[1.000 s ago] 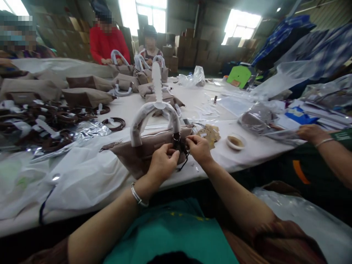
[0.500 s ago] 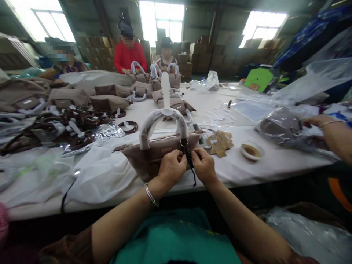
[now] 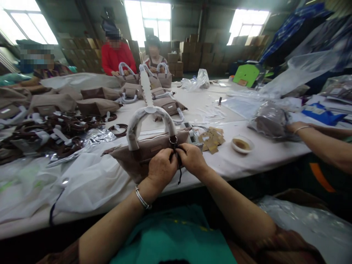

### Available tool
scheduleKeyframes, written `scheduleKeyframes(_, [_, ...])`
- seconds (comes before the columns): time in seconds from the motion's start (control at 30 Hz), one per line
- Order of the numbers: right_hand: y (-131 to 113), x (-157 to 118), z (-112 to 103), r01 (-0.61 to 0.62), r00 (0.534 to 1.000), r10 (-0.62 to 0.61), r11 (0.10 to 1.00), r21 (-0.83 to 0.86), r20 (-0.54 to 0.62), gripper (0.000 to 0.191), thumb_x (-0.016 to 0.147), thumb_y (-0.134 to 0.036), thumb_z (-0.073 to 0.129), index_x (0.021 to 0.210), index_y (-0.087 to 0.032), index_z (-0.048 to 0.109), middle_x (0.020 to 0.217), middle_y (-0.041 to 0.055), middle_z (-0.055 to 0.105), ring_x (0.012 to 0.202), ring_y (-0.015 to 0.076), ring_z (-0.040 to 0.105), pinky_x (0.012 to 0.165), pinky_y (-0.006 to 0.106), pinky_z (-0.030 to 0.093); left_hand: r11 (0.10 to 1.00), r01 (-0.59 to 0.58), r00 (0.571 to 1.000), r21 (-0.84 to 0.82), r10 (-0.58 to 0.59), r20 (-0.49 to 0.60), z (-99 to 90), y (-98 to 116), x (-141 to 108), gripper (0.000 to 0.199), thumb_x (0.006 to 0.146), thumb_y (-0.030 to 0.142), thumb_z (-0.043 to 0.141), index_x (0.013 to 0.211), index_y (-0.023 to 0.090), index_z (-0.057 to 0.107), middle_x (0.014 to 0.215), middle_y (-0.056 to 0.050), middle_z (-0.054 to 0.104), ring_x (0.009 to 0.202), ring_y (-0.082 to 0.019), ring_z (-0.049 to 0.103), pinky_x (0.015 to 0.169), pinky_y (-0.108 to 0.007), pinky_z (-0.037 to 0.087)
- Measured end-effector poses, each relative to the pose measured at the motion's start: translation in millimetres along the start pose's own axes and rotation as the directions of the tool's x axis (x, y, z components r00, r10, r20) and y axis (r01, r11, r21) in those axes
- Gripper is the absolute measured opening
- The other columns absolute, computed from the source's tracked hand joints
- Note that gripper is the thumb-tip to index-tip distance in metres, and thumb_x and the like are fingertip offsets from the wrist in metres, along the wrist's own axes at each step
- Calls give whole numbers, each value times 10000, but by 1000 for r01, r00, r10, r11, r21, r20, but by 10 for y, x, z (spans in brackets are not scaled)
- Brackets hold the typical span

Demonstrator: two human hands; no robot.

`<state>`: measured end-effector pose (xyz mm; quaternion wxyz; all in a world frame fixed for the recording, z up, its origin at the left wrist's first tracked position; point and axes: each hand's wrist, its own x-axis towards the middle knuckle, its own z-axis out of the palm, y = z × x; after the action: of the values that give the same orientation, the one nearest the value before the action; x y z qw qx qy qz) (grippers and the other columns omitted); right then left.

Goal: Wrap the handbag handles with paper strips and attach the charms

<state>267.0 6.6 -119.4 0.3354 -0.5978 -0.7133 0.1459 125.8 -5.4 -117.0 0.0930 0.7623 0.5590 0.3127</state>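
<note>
A taupe handbag (image 3: 123,159) stands upright at the table's front edge. White wrapping covers its handles (image 3: 134,134), and a pale notched strip (image 3: 146,88) sticks up from their top. Below a metal ring (image 3: 173,139) at the right handle's base hangs a black cord (image 3: 179,175). My left hand (image 3: 162,167) pinches this cord in front of the bag. Close beside it, my right hand (image 3: 193,159) also has its fingertips closed on the cord. My fingers hide the cord's upper part.
Brown tags (image 3: 211,140) and a small bowl (image 3: 242,144) lie right of the bag. Brown straps (image 3: 30,130) and more handbags (image 3: 96,106) are heaped at left. A co-worker's hand (image 3: 295,126) touches a plastic-wrapped bag (image 3: 268,121). Two people stand across the table.
The view has swung right, so everything sits further left. My right fingers have moved in closer to my left hand at the cord. The co-worker's hand at right has shifted slightly.
</note>
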Motion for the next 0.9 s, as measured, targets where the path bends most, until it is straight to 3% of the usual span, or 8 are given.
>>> scheduleKeyframes(0.1, [176, 40, -34, 87, 996, -85, 985, 149, -21, 158, 892, -213, 591, 916, -181, 744, 902, 70, 742, 851, 201, 658, 790, 291, 459, 982, 77, 997, -172, -74, 24, -67, -86, 33, 179, 856, 255, 559, 912, 175, 709, 884, -75, 727, 836, -208, 660, 810, -312, 489])
scheduleKeyframes(0.17, [291, 61, -71, 121, 993, -116, 974, 191, -36, 169, 876, -225, 611, 950, -184, 758, 913, 73, 740, 851, 203, 657, 796, 301, 468, 908, 211, 975, -363, -170, 141, -130, -122, 63, 172, 823, 276, 601, 879, 162, 717, 843, -75, 732, 782, -203, 664, 754, -307, 510])
scheduleKeyframes(0.33, [408, 25, -21, 65, 996, -89, 890, 451, 33, 216, 841, -286, 613, 940, -195, 780, 872, 54, 742, 798, 196, 654, 748, 308, 488, 352, 628, 778, -694, -323, 539, -220, -90, 84, 224, 738, 295, 725, 874, 123, 681, 777, -80, 727, 628, -166, 661, 588, -276, 547])
scheduleKeyframes(0.4, [387, -46, 88, -58, 995, -7, 784, 618, 102, 247, 834, -310, 591, 935, -186, 780, 810, 38, 736, 738, 181, 641, 682, 291, 489, 277, 642, 763, -715, -324, 559, -184, -64, 59, 274, 702, 291, 777, 889, 116, 678, 761, -76, 725, 607, -153, 658, 577, -266, 553])
scheduleKeyframes(0.57, [271, -226, 274, -227, 974, 128, 504, 833, 188, 290, 808, -391, 630, 940, -172, 767, 748, 21, 702, 718, 160, 608, 654, 267, 477, 425, 528, 848, -735, -315, 426, -16, -98, 13, 317, 680, 328, 812, 888, 117, 700, 744, -69, 730, 613, -162, 662, 555, -242, 542])
scheduleKeyframes(0.7, [196, -261, 232, -241, 968, 190, 528, 814, 163, 248, 778, -378, 674, 842, -157, 766, 677, 12, 653, 643, 137, 554, 579, 246, 435, 506, 489, 872, -710, -303, 385, 31, -155, 32, 347, 677, 390, 812, 887, 131, 717, 760, -77, 740, 653, -187, 678, 553, -242, 533])
scheduleKeyframes(0.77, [165, -261, 219, -278, 957, 213, 476, 834, 197, 233, 760, -375, 696, 783, -150, 753, 612, 0, 609, 563, 115, 499, 512, 235, 387, 505, 494, 869, -708, -290, 400, 29, -164, 45, 372, 688, 409, 800, 918, 125, 726, 780, -84, 744, 662, -189, 680, 560, -246, 531])
scheduleKeyframes(0.9, [86, -262, 242, -384, 909, 250, 195, 902, 333, 239, 677, -377, 782, 722, -154, 710, 511, -35, 524, 463, 84, 422, 456, 225, 341, 507, 509, 859, -696, -238, 454, 11, -153, 54, 387, 733, 443, 750, 928, 109, 744, 810, -95, 743, 663, -177, 665, 565, -242, 518])
